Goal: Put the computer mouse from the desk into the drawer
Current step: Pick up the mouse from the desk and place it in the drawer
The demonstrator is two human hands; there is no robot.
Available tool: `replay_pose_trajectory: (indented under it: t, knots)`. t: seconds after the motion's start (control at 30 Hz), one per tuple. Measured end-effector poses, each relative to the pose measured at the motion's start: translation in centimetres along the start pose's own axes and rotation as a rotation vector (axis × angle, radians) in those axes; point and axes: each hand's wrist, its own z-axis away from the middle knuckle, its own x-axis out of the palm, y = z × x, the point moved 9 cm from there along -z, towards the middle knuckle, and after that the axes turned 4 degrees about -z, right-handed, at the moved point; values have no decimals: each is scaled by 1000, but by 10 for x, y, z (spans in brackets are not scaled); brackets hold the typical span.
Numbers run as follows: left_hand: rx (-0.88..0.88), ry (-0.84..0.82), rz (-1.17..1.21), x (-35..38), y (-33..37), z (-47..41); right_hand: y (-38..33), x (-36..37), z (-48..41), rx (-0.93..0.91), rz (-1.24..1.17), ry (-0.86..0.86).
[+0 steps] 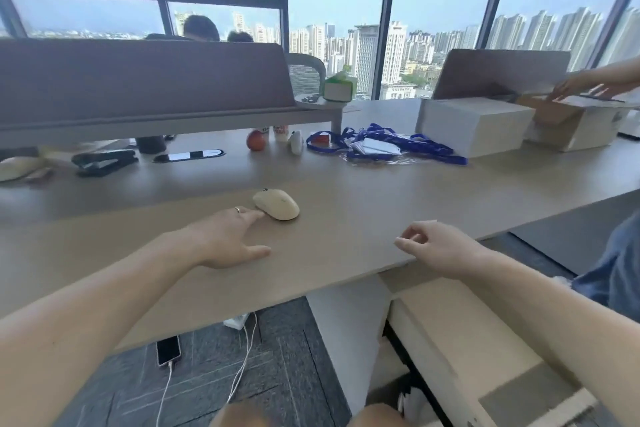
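Observation:
A cream computer mouse [277,204] lies on the tan desk [346,246], near the middle. My left hand [228,236] rests flat on the desk just left of it, fingers spread, a fingertip touching the mouse's near side. My right hand [433,246] hovers over the desk's front edge to the right, fingers loosely curled and holding nothing. Below the desk at the right stands a pale drawer unit [460,329]; I cannot tell whether its drawer is open.
At the back of the desk lie blue lanyards [391,146], a white box [474,125], a black stapler [104,161], an apple [257,140] and a grey partition [138,80]. Another person's hand [585,87] reaches into a cardboard box. A phone [168,350] with a cable lies on the floor.

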Motion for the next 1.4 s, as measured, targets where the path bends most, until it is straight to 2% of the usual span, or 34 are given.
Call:
replay_pose_trajectory:
  t: [0.17, 0.33, 0.5, 0.7, 0.83, 1.1, 1.3, 1.4]
  knots:
    - [-149, -42, 24, 23, -72, 1, -104, 50, -64, -208, 6, -90]
    - [-213, -58, -27, 51, -104, 4, -175, 99, -119, -453, 135, -105]
    - [-220, 116, 9, 59, -105, 8, -201, 121, -156, -542, 108, -34]
    - [-229, 168, 24, 59, -109, 5, -200, 154, -178, -593, 134, -18]
    - [-234, 186, 20, 59, -110, 3, -199, 156, -179, -625, 117, 64]
    - [-233, 183, 48, 58, -111, 5, -189, 144, -164, -600, 58, 94]
    - [-227, 182, 48, 52, -109, 10, -127, 90, -116, -552, 3, 153]
    - [-173, 197, 39, 36, -85, 1, -79, 49, -81, -480, 22, 189]
